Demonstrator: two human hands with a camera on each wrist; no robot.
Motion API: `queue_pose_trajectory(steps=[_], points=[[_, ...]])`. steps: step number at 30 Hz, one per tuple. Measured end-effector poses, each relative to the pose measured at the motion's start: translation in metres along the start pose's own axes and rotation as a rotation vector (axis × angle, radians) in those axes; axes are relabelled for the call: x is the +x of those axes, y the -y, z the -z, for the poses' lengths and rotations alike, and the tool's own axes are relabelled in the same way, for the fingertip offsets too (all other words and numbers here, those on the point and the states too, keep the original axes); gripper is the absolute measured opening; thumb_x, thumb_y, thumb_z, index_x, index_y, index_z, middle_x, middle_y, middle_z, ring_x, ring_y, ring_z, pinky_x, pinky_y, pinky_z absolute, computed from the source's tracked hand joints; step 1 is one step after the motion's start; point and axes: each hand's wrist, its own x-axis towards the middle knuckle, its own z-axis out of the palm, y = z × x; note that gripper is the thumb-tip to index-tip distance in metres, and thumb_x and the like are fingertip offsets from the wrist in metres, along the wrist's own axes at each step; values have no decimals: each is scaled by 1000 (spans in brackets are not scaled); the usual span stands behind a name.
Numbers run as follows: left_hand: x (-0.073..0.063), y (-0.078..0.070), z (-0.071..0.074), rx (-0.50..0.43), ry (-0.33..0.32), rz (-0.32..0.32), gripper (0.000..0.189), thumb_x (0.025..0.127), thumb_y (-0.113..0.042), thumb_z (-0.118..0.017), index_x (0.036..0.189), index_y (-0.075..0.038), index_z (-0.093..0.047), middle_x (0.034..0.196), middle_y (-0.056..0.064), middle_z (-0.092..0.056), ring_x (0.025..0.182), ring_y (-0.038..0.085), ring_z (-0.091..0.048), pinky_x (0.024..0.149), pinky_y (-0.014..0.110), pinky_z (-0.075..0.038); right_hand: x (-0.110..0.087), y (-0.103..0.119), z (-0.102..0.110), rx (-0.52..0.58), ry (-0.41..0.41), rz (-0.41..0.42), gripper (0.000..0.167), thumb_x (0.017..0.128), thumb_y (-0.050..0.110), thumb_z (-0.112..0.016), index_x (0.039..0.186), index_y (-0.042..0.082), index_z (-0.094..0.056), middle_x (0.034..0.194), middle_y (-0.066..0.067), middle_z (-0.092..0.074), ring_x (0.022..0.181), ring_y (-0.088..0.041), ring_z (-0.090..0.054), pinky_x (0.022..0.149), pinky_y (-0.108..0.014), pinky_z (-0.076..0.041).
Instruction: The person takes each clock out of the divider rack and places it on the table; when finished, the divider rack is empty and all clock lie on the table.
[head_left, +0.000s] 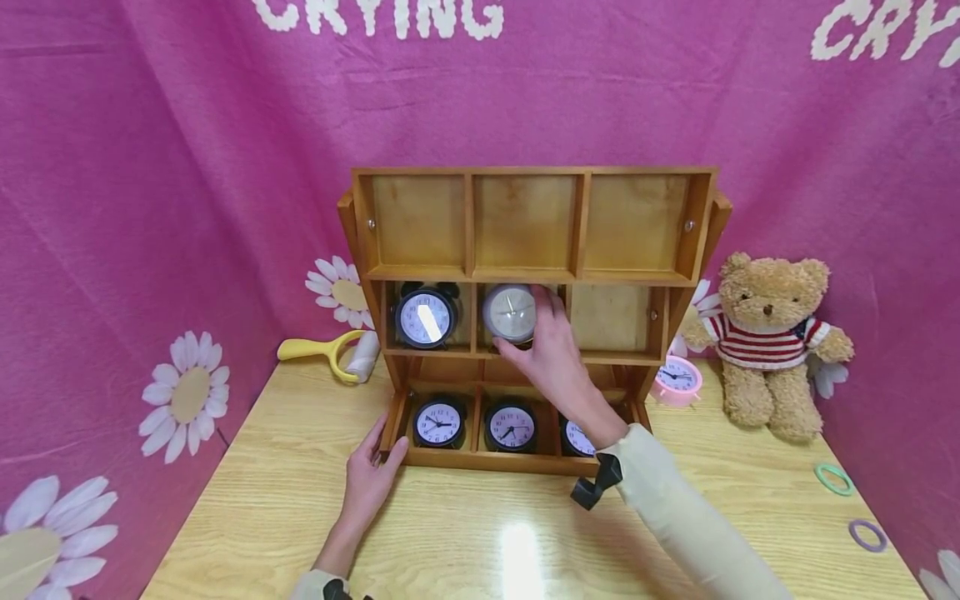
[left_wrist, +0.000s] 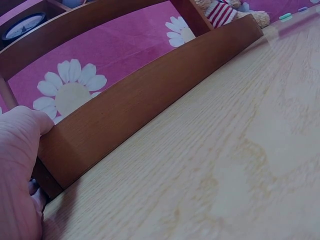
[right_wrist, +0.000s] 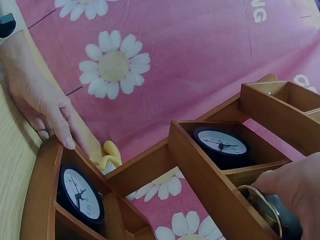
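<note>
Right fingers [head_left: 542,302] curl round a middle-row clock [head_left: 510,312] — left fingers [head_left: 372,437] grip the rack [head_left: 525,275] at one corner.

brown rack [head_left: 525,274], black clocks [head_left: 426,318], daisy-patterned cloth [head_left: 600,108]

Open room in shelf's [head_left: 525,275] top row [head_left: 525,221], middle-right compartment [head_left: 609,318]; dividers [head_left: 474,321] flank right hand [head_left: 553,354]; black clock [head_left: 426,318] blocks middle-left.

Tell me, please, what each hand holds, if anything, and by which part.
The right hand holds a round clock by its right and lower edge; the left hand grips the tiered wooden shelf by its bottom left front corner.
</note>
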Motion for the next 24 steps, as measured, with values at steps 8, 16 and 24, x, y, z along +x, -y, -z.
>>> queue_pose_trajectory(steps=[8,16,24], points=[[-2,1,1,-6,7,-1,64,100,-15,-72,156,1,-45,157,21,-47,142,36,-47,117,52,-35,-1,2,-4,-28,-56,-8,93,77,23,-94,148,-5,-41,137,-31,-54,124,-44,-58,104,-57,-52],[-3,0,2,-8,7,4,63,100,-16,-72,156,-1,-46,157,18,-48,141,34,-48,117,50,-36,-2,3,-6,-34,-82,-16,92,74,25,-94,145,-5,-44,132,-30,-57,118,-44,-62,99,-56,-55],[-1,-1,0,-21,7,-13,63,100,-15,-72,155,0,-46,157,20,-48,141,33,-48,116,50,-36,-1,2,-6,-24,-151,30,90,72,29,-95,142,-4,-49,127,-29,-62,111,-43,-66,93,-54,-59]])
